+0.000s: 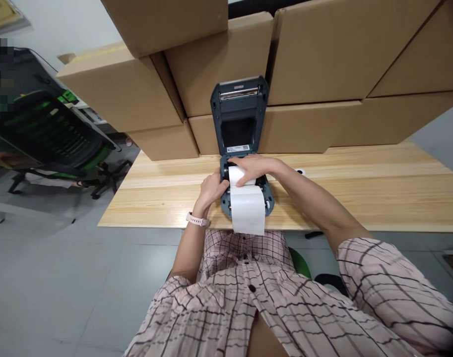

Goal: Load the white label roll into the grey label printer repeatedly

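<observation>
A dark grey label printer (225, 202) stands on the wooden table with its lid (238, 116) raised. Inside its bay lies a white label roll (235, 175). A loose strip of label paper (247, 210) runs from the roll over the printer's front and hangs past the table edge. My right hand (253, 167) reaches across the bay, thumb and fingers spread around the roll and gripping it. At the printer's left side, my left hand (213, 188) holds the casing, its thumb on the rim beside the roll. The left fingers are partly hidden.
Stacked cardboard boxes (315, 54) form a wall behind the printer. A small white roll with a dark core (300, 172) lies on the table (363, 188) behind my right forearm. To the left are an office chair (51, 134) and part of another person (6, 158).
</observation>
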`<state>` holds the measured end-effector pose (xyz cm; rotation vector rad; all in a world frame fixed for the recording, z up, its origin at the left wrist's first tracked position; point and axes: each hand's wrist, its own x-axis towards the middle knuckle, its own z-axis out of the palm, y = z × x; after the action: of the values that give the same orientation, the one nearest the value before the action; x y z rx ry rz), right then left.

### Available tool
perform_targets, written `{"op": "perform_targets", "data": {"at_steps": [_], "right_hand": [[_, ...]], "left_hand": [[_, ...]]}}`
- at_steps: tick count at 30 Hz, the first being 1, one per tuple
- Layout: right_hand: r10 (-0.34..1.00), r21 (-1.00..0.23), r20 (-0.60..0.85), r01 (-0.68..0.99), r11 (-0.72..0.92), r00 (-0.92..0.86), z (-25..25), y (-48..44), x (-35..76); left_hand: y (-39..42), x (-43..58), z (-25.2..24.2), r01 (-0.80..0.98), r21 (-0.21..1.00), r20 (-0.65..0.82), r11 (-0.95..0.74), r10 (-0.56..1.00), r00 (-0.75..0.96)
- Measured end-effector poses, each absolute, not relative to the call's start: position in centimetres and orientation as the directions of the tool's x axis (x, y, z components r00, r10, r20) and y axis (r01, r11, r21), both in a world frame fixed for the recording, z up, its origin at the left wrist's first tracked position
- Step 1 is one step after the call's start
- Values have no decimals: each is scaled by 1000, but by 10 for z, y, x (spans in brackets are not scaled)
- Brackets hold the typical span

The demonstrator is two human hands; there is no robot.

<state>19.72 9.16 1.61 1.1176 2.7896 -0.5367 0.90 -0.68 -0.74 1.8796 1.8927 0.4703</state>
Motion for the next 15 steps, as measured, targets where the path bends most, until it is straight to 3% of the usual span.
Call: {"op": "perform_targets", "data": {"at_steps": [4, 7, 12, 15], "right_hand": [[588, -533, -121, 552, 641, -799, 32, 86, 215], [565, -709, 34, 379, 594, -824, 60, 76, 248], [748, -768, 174, 387, 510, -640, 94, 67, 311], [807, -694, 198, 502, 516, -556, 84, 79, 337]], "left_hand": [[-6, 9, -10, 834, 550, -67, 46, 998, -11], [-6, 10, -12, 825, 564, -55, 43, 998, -15], [-7, 9, -14, 798, 601, -46, 48, 999, -26], [-8, 10, -15, 785, 618, -39, 45, 999, -26]]}}
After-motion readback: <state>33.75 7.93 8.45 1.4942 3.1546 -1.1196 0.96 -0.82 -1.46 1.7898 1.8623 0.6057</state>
